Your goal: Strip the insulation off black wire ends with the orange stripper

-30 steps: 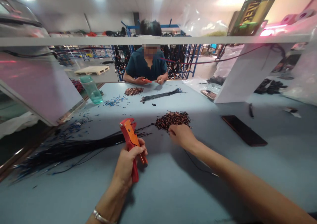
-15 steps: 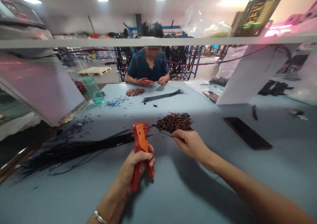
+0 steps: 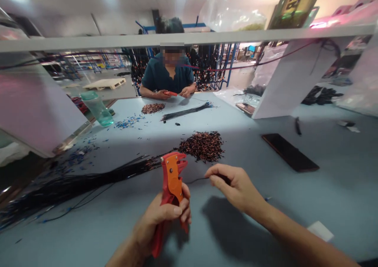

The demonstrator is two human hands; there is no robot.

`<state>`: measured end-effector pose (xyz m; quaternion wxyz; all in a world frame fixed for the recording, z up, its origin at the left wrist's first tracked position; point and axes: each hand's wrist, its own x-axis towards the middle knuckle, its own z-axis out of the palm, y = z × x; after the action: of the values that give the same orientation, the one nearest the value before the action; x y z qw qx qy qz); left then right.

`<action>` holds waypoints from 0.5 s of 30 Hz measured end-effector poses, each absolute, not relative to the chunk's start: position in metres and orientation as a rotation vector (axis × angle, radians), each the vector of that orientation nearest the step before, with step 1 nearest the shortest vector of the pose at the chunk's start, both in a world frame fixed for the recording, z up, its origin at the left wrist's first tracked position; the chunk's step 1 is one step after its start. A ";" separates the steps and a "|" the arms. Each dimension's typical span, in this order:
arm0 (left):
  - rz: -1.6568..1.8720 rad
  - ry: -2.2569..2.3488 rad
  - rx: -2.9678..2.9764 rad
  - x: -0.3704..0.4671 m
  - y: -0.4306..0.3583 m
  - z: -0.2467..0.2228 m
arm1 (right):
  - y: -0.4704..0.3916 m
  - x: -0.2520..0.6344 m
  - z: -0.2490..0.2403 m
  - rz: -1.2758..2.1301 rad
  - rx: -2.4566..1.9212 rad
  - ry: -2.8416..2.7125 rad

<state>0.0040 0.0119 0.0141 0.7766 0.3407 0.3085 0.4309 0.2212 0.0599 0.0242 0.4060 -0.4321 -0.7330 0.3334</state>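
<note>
My left hand (image 3: 165,216) grips the handles of a red and orange wire stripper (image 3: 171,176), held upright above the blue table (image 3: 236,239). My right hand (image 3: 233,186) pinches a thin black wire (image 3: 195,179) whose free end points at the stripper's jaws. Just beyond lies a heap of copper-tipped cut wire pieces (image 3: 202,145). A long bundle of black wires (image 3: 73,180) stretches across the table to the left of the stripper.
A dark phone (image 3: 289,152) lies flat at the right. A green bottle (image 3: 97,108) stands at the back left among blue scraps. Across the table a person in a teal shirt (image 3: 167,78) works with a second wire bundle (image 3: 186,112). A shelf spans overhead.
My right hand left the heap and came toward me with a wire, bringing it to the stripper. The left hand turned the stripper upright and shifted it right.
</note>
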 end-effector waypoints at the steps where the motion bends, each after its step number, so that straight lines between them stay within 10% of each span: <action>1: 0.928 0.682 0.753 0.005 0.012 0.013 | 0.058 0.220 0.024 0.785 -1.065 -1.892; 15: 1.022 0.669 0.680 0.008 0.012 0.018 | 0.048 0.214 0.014 0.607 -1.010 -2.108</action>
<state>0.0080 0.0123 0.0183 0.7653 0.3132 0.3081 0.4704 0.2142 0.0482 0.0135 0.3553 -0.3911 -0.8159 0.2349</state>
